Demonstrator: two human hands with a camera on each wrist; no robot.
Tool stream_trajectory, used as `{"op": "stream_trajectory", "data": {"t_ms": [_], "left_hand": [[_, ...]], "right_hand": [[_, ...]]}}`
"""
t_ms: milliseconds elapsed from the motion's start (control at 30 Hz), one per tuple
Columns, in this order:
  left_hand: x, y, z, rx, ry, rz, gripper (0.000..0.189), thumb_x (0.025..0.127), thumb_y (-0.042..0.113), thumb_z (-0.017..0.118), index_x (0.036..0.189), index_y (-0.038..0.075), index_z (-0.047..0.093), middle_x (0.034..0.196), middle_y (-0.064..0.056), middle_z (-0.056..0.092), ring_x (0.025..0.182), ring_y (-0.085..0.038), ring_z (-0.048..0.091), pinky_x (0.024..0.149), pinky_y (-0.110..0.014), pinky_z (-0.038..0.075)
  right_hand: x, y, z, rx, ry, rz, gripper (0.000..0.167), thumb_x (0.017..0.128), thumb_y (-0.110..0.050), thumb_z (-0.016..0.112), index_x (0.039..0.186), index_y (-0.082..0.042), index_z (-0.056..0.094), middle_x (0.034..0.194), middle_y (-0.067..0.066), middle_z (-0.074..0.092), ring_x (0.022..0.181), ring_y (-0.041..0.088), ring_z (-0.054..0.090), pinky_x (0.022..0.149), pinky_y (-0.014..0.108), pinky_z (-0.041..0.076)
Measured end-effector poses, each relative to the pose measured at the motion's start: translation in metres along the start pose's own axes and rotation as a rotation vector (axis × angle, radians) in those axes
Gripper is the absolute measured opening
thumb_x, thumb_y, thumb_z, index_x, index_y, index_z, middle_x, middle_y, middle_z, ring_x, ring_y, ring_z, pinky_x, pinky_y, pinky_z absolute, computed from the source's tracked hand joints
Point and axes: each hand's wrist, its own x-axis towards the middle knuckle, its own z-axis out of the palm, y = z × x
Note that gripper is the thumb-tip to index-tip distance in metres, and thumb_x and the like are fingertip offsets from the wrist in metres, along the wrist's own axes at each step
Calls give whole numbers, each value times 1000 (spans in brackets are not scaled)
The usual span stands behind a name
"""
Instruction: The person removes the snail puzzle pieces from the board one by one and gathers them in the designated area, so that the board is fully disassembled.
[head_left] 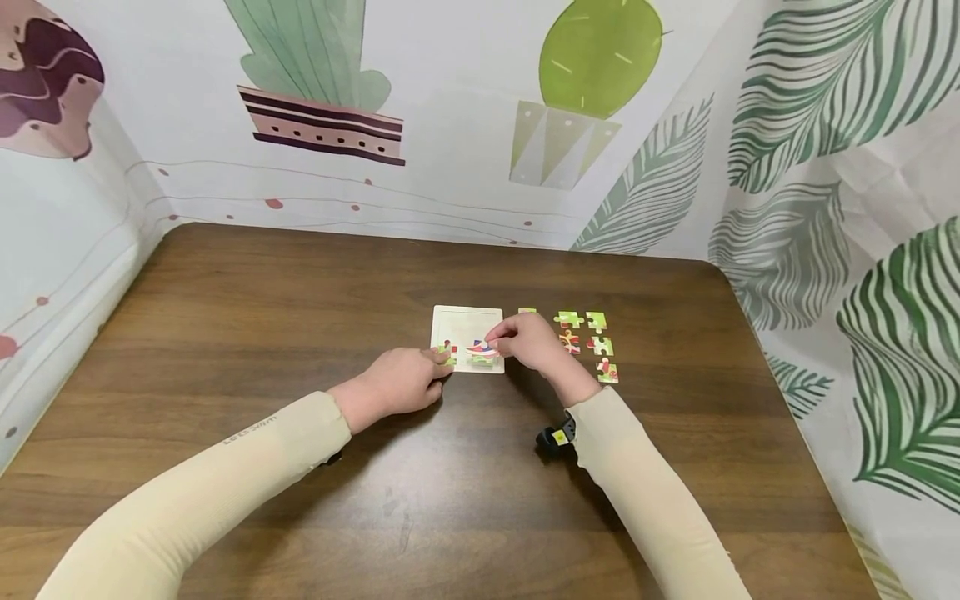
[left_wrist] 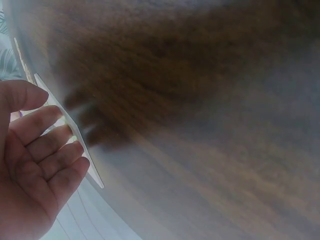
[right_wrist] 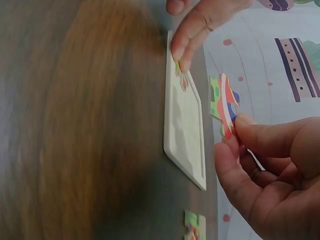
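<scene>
My right hand (head_left: 531, 342) pinches a puzzle piece (right_wrist: 224, 105) between thumb and fingertips. Red, white, blue and green show on this piece, raised above the pale puzzle tray (head_left: 468, 323). My left hand (head_left: 401, 379) rests its fingertips on the tray's near left corner. Under those fingertips, partly covered, a green and red puzzle piece (head_left: 447, 351) lies inside the tray. From the left wrist, the fingers (left_wrist: 52, 145) look loosely bent along the tray edge, gripping nothing.
Several loose pieces lie to the tray's right, among them a green piece (head_left: 569, 319) and a green-red piece (head_left: 607, 372). My right hand partly hides others. The brown wooden table (head_left: 300, 292) ends at a patterned cloth (head_left: 465, 150) at the back.
</scene>
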Motion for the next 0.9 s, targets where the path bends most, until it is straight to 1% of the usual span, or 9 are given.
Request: {"op": "stream_trajectory", "data": {"t_ms": [133, 233, 300, 533, 700, 900], "left_hand": [[1, -1, 1, 0, -5, 4, 36, 93, 17, 62, 126, 10, 74, 137, -10, 69, 125, -27, 69, 93, -47, 59], [1, -1, 1, 4, -6, 6, 36, 93, 17, 62, 126, 11, 75, 137, -10, 69, 125, -27, 69, 93, -47, 59], [1, -2, 2, 10, -7, 7, 36, 92, 16, 62, 125, 11, 75, 137, -10, 69, 124, -28, 69, 92, -47, 60], [1, 0, -1, 16, -19, 4, 36, 93, 16, 62, 125, 11, 75, 137, -10, 69, 125, -27, 68, 94, -46, 59], [1, -1, 0, 14, -21, 3, 36, 93, 17, 62, 126, 11, 75, 138, -11, 68, 125, -28, 68, 95, -46, 59], [1, -1, -1, 31, -22, 6, 36, 92, 18, 62, 126, 13, 75, 138, -9, 68, 126, -28, 68, 95, -46, 59]], "right_hand": [[-3, 7, -10, 38, -14, 5, 17, 95, -7, 69, 105, 3, 77, 107, 18, 74, 80, 13, 69, 79, 27, 61], [-4, 12, -18, 38, -27, 0, 17, 95, -6, 68, 105, 5, 77, 107, 19, 74, 80, 13, 69, 83, 32, 63], [-5, 16, -24, 19, -36, -5, 18, 95, -5, 68, 106, 5, 77, 107, 19, 74, 80, 12, 69, 85, 34, 63], [-8, 27, -42, -24, -50, 4, 18, 95, -5, 67, 106, 7, 75, 104, 20, 74, 81, 12, 70, 86, 37, 63], [-13, 35, -54, -60, -55, 12, 18, 95, -5, 67, 106, 8, 75, 107, 21, 73, 81, 14, 71, 86, 37, 64], [-20, 44, -65, -100, -94, 11, 17, 94, -2, 67, 105, 9, 74, 102, 20, 73, 81, 14, 71, 84, 37, 64]]}}
